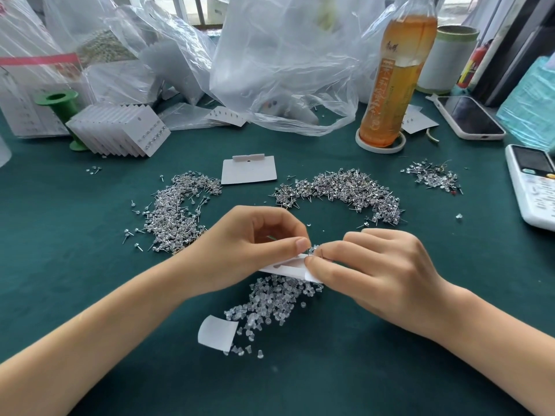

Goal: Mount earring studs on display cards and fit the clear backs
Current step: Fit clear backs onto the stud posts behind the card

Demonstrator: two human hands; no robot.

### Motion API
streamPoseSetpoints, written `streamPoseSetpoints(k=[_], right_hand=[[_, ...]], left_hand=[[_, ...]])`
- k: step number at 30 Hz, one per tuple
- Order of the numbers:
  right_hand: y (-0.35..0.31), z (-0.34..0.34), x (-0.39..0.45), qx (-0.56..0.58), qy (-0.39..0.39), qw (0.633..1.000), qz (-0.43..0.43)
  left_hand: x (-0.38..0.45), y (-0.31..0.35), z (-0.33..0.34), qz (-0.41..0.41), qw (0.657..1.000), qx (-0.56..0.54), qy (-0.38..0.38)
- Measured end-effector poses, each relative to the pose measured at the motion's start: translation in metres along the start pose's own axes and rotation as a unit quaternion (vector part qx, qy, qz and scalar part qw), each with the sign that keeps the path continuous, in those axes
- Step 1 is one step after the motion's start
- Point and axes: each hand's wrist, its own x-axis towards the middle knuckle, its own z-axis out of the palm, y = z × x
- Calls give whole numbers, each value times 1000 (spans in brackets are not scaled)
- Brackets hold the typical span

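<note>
A tall bottle (396,76) of amber drink stands upright at one o'clock on the green counter (75,265), set in a white ring coaster (380,147). Just right of it lies a phone (470,117) in a pale case, screen up. At three o'clock a white handset (533,184) lies flat at the edge. Crumpled clear plastic bags (279,61) heap across twelve o'clock. A green spool (60,111) stands at ten o'clock. A white cylinder (447,58) stands behind the bottle.

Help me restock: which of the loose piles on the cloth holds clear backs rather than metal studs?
The pile of clear backs nearest the person, under the card held by both hands: translucent, no pins. The three farther piles are silvery pinned studs.
</note>
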Motion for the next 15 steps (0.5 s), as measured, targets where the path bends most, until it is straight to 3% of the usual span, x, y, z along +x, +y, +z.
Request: streamPoseSetpoints(k=[15], right_hand=[[-1,0,1,11,6,1000,3]], left_hand=[[0,0,0,7,1000,-4,-7]])
